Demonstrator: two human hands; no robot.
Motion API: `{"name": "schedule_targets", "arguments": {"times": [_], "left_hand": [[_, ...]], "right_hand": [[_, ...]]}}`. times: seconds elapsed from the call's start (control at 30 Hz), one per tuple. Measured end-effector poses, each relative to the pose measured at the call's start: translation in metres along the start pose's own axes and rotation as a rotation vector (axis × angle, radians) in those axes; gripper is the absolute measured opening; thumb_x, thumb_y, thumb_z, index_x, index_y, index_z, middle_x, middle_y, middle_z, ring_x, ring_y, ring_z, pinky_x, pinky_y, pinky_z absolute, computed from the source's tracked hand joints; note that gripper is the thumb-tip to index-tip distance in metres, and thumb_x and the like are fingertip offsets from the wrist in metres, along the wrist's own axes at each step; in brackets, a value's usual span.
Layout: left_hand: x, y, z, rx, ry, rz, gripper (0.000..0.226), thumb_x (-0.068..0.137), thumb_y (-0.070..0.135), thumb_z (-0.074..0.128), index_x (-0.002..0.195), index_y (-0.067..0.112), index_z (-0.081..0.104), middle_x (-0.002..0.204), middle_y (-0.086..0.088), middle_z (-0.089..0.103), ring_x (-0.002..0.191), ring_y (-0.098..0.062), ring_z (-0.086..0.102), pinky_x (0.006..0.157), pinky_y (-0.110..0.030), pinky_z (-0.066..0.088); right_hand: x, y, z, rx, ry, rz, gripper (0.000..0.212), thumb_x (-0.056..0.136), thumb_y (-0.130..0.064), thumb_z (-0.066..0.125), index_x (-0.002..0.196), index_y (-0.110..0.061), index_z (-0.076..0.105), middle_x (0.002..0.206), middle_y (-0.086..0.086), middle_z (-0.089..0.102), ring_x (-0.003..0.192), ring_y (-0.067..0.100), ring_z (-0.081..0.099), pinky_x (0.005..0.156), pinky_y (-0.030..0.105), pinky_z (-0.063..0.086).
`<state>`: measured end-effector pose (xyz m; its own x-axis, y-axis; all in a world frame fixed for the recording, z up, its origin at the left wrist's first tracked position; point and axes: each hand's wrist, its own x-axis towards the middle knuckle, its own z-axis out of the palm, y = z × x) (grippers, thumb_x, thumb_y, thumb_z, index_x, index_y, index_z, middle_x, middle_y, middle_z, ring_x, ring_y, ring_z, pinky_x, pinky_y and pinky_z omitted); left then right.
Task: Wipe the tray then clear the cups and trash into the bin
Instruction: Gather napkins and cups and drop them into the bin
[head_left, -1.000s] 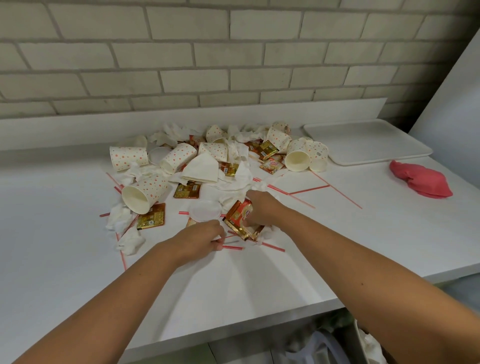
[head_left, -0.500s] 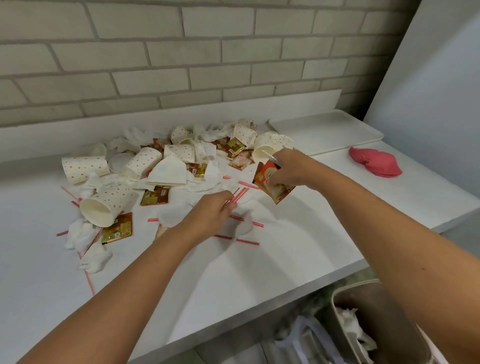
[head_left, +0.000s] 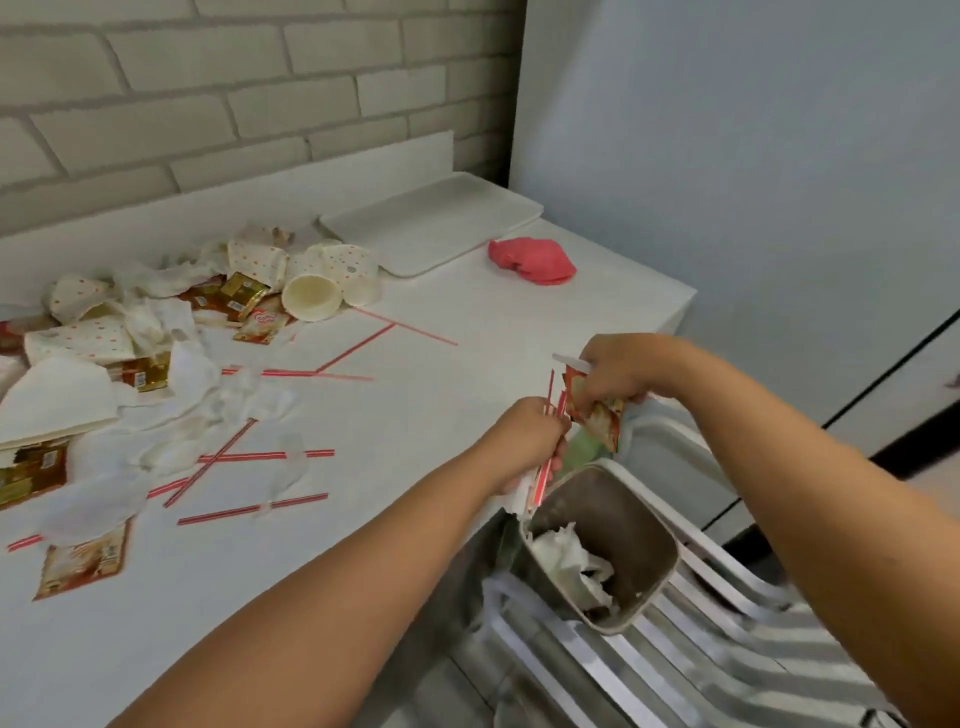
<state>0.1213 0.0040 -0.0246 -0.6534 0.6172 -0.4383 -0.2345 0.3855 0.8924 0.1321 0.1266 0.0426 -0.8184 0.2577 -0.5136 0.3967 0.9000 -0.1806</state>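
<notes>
Swung from desk (head_left: 415, 410) to bin (head_left: 615, 506): left hand (head_left: 524, 441) grips straws (head_left: 543, 475), right hand (head_left: 615, 371) pinches a sachet (head_left: 600, 421); release both squarely above the opening.

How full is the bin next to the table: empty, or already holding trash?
Partly filled. Crumpled white paper lies at the bottom of the bin, and most of its inner wall shows bare above it.
</notes>
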Motion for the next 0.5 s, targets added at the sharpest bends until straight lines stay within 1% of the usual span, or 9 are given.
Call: {"name": "schedule_targets", "arguments": {"times": [0.07,0.1,0.17,0.27,0.3,0.37,0.43,0.47,0.5], "left_hand": [[0.017,-0.017,0.030,-0.017,-0.050,-0.090,0.015,0.095,0.005,0.036,0.089,0.013,0.047,0.060,-0.004,0.043,0.048,-0.013,0.041,0.042,-0.021,0.037],[0.024,-0.028,0.041,-0.056,-0.069,-0.166,0.014,0.094,0.004,0.036,0.090,0.012,0.047,0.059,-0.003,0.042,0.047,-0.012,0.040,0.041,-0.020,0.037],[0.039,-0.049,0.062,-0.126,-0.100,-0.330,0.016,0.094,0.002,0.036,0.082,0.008,0.045,0.057,-0.004,0.040,0.045,-0.012,0.039,0.037,-0.018,0.036],[0.058,-0.075,0.076,-0.207,-0.085,-0.506,0.023,0.095,0.002,0.036,0.074,0.006,0.043,0.057,-0.006,0.039,0.047,-0.014,0.038,0.039,-0.019,0.037],[0.063,-0.080,0.080,-0.219,-0.076,-0.550,0.025,0.096,0.004,0.036,0.072,0.005,0.043,0.058,-0.007,0.039,0.048,-0.016,0.038,0.040,-0.021,0.037],[0.073,-0.089,0.087,-0.254,-0.067,-0.604,0.029,0.098,0.010,0.037,0.071,0.006,0.046,0.062,-0.008,0.045,0.052,-0.018,0.043,0.045,-0.024,0.041],[0.080,-0.090,0.092,-0.337,-0.056,-0.640,0.029,0.100,0.020,0.039,0.077,0.007,0.052,0.072,-0.009,0.054,0.063,-0.020,0.052,0.057,-0.029,0.046],[0.080,-0.087,0.093,-0.358,-0.047,-0.643,0.028,0.099,0.026,0.041,0.083,0.006,0.053,0.078,-0.011,0.057,0.069,-0.022,0.055,0.064,-0.032,0.047],[0.083,-0.087,0.094,-0.380,-0.027,-0.657,0.028,0.098,0.031,0.043,0.093,0.005,0.053,0.088,-0.014,0.058,0.078,-0.026,0.057,0.075,-0.037,0.048]], "right_hand": [[0.006,0.030,0.021,0.015,-0.061,0.070,0.016,0.077,-0.020,0.066,0.084,-0.008,0.059,0.067,0.004,0.052,0.052,0.015,0.043,0.046,0.021,0.034],[0.011,0.043,0.034,0.039,-0.091,0.107,0.014,0.079,-0.020,0.065,0.080,-0.009,0.057,0.066,0.003,0.051,0.052,0.014,0.042,0.046,0.021,0.034],[0.020,0.070,0.060,0.117,-0.134,0.193,0.015,0.081,-0.018,0.062,0.070,-0.012,0.053,0.066,0.004,0.050,0.052,0.013,0.041,0.047,0.019,0.035],[0.038,0.100,0.098,0.225,-0.141,0.310,0.019,0.081,-0.015,0.063,0.067,-0.009,0.051,0.062,0.005,0.051,0.050,0.015,0.044,0.046,0.021,0.038],[0.043,0.107,0.108,0.264,-0.146,0.333,0.018,0.081,-0.015,0.064,0.070,-0.008,0.051,0.063,0.006,0.053,0.050,0.016,0.045,0.047,0.022,0.039],[0.051,0.115,0.122,0.302,-0.185,0.357,0.017,0.083,-0.022,0.065,0.088,-0.008,0.056,0.081,0.009,0.059,0.062,0.018,0.052,0.056,0.024,0.044],[0.059,0.121,0.133,0.337,-0.186,0.384,0.036,0.087,-0.035,0.061,0.110,-0.009,0.055,0.093,0.010,0.056,0.077,0.021,0.053,0.068,0.027,0.045],[0.062,0.124,0.137,0.368,-0.173,0.402,0.040,0.089,-0.037,0.058,0.114,-0.006,0.052,0.092,0.010,0.056,0.075,0.021,0.053,0.066,0.027,0.045],[0.067,0.126,0.140,0.402,-0.163,0.414,0.043,0.091,-0.033,0.055,0.118,-0.001,0.048,0.086,0.011,0.056,0.067,0.021,0.051,0.060,0.026,0.043]]}}
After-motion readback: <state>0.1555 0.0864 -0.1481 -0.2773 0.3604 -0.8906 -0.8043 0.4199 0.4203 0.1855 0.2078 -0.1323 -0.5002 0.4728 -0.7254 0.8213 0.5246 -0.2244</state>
